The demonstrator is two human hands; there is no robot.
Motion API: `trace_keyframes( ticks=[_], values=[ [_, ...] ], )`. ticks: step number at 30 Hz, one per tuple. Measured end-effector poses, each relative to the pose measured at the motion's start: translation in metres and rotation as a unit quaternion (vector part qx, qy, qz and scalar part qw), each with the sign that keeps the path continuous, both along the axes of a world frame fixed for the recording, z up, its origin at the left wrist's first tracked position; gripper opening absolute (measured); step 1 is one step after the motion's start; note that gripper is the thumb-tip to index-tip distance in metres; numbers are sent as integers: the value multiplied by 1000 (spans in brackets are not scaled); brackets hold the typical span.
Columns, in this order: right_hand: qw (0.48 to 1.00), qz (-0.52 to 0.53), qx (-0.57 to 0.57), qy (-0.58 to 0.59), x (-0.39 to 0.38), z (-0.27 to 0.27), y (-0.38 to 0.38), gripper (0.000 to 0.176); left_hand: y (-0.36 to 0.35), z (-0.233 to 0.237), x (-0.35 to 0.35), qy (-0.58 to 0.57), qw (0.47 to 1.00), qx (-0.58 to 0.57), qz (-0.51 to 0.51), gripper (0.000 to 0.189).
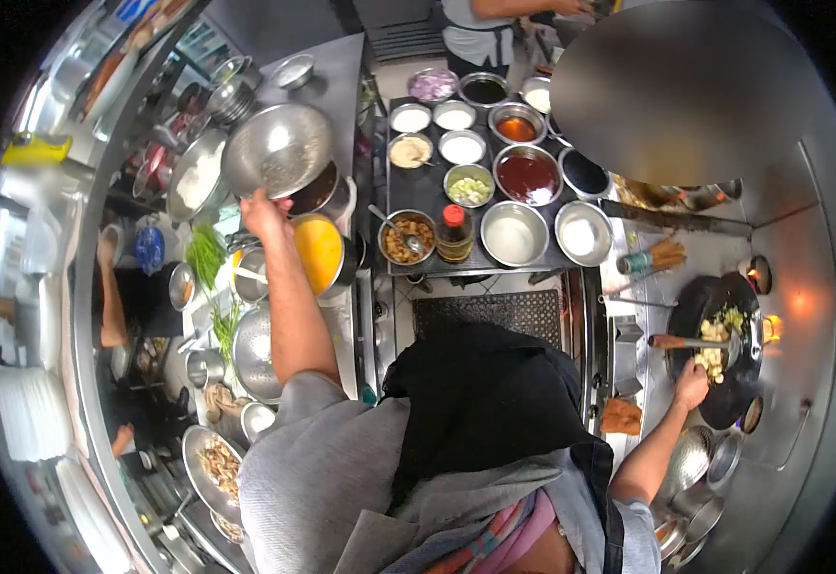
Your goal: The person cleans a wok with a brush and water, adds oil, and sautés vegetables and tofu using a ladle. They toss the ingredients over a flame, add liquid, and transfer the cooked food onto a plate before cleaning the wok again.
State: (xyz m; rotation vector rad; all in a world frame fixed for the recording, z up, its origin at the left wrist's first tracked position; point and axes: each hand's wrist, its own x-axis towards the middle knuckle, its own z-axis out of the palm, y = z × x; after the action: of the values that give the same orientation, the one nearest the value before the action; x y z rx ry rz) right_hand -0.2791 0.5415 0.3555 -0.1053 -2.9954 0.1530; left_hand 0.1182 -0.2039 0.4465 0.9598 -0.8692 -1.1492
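Note:
My left hand (267, 216) grips the lower rim of a large metal bowl (282, 143), tilted above the left counter beside a pot of yellow liquid (318, 251). At the right, the closed fingers of my right hand (692, 385) are at the near-left edge of a dark wok (732, 397); what they hold is hidden. Pale chunks and green pieces (714, 352) lie in the wok. A ladle with a wooden handle (671, 342) reaches across it, just above my right hand.
Bowls of sauces and powders cover the middle table, with a red-capped bottle (454, 235) at its near edge. Flames (772, 328) show beside the wok. Another person (478, 43) stands beyond the table. Stacked plates (30, 411) and a colander (257, 354) are at the left.

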Motion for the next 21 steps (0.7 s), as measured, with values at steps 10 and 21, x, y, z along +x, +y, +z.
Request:
trace_keyframes(
  ticks=[10,21],
  values=[
    [994,-30,29,-96,-69,-13,43,53,-200,-117,87,93,971,194,-103,28],
    [998,55,-34,-28,-81,-64,80,45,12,15,-81,-6,999,7,31,30]
  ],
)
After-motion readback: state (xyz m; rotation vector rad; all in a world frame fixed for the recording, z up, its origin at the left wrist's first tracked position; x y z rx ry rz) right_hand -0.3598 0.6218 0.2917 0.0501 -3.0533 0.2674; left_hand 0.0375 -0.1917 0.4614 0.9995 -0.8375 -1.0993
